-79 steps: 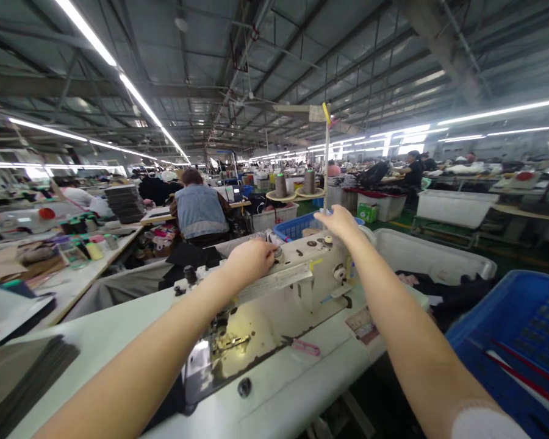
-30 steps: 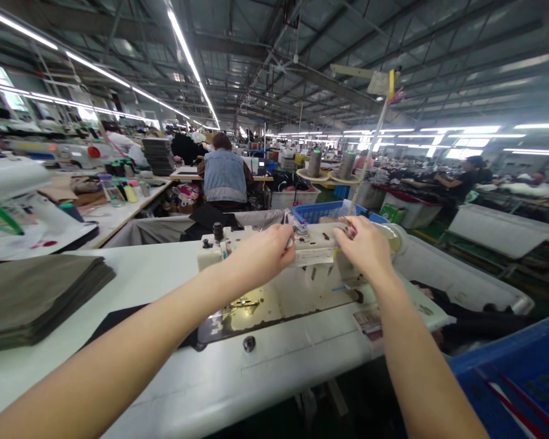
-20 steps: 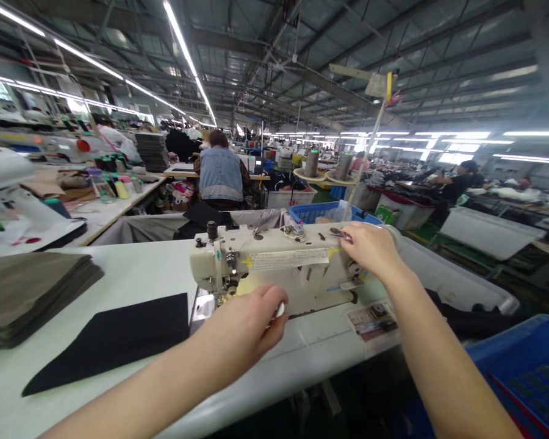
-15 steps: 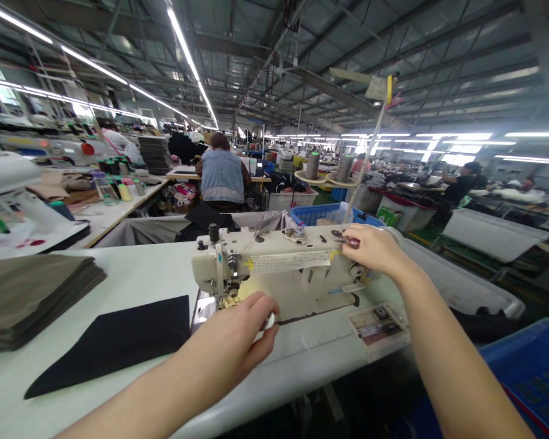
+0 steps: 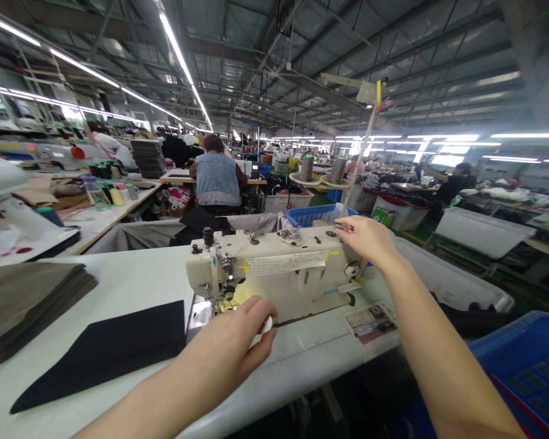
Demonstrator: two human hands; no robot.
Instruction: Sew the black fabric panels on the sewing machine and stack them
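Observation:
My left hand [image 5: 242, 332] is closed, with a small white disc [image 5: 267, 324] between thumb and fingers, in front of the sewing machine [image 5: 274, 259]. It hovers over the pale table [image 5: 302, 360], right of the needle area. My right hand [image 5: 366, 241] is at the top right end of the machine head, its fingers bent together around a small dark thing that is mostly hidden. On the table left of the needle lies a folded black fabric piece [image 5: 110, 344]. A stack of brown-grey fabric pieces [image 5: 32, 299] sits farther left.
A tray of small parts [image 5: 370, 323] is set into the table's right side. A blue crate [image 5: 526, 360] stands at the lower right, a white bin [image 5: 452, 274] behind it. A thread stand pole [image 5: 359, 158] rises behind the machine. A person in a denim vest [image 5: 217, 180] sits ahead.
The dark red-handled snips seen in my right hand are now mostly out of sight, and that hand's fingers have shifted slightly. My left hand keeps its hold. The whole view has shifted a little.

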